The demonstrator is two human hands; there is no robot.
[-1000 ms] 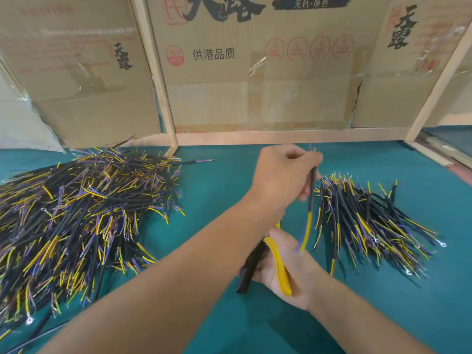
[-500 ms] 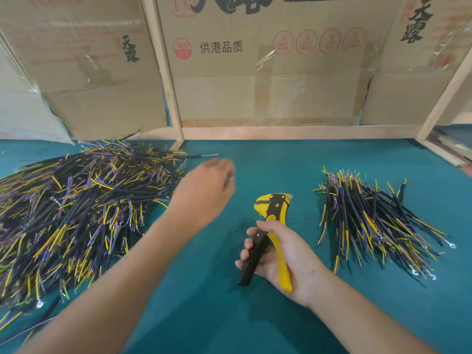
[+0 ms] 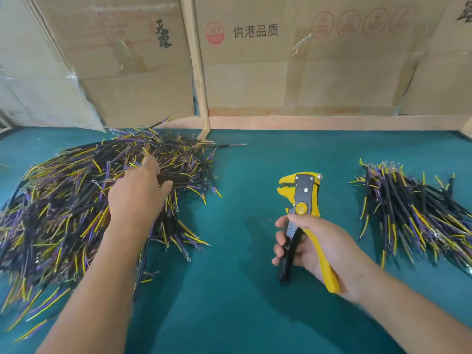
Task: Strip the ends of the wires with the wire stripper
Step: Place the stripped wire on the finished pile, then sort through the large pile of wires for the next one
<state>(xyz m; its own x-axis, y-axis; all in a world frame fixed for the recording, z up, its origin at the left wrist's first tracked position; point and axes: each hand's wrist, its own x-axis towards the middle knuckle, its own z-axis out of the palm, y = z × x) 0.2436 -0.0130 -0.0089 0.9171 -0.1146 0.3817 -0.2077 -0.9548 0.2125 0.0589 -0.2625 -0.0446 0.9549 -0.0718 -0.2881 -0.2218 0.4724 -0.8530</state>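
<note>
A large heap of black, yellow and purple wires [image 3: 63, 205] covers the left of the green table. My left hand [image 3: 138, 198] rests over its right side, fingertips down among the wires and thumb apart, with no wire lifted. My right hand [image 3: 314, 249] grips the handles of a yellow and black wire stripper [image 3: 301, 198], held upright over the middle of the table with its jaws pointing away and nothing in them. A smaller pile of wires [image 3: 413, 215] lies at the right.
The green table mat [image 3: 242, 290] runs under everything. Taped cardboard boxes [image 3: 293, 60] and a wooden frame post [image 3: 196, 67] wall off the back edge. One loose black wire [image 3: 141, 267] lies beside my left forearm.
My left hand has let go of the wire it held at the stripper by the right pile and swung left onto the big heap. The stripper stayed in my right hand.
</note>
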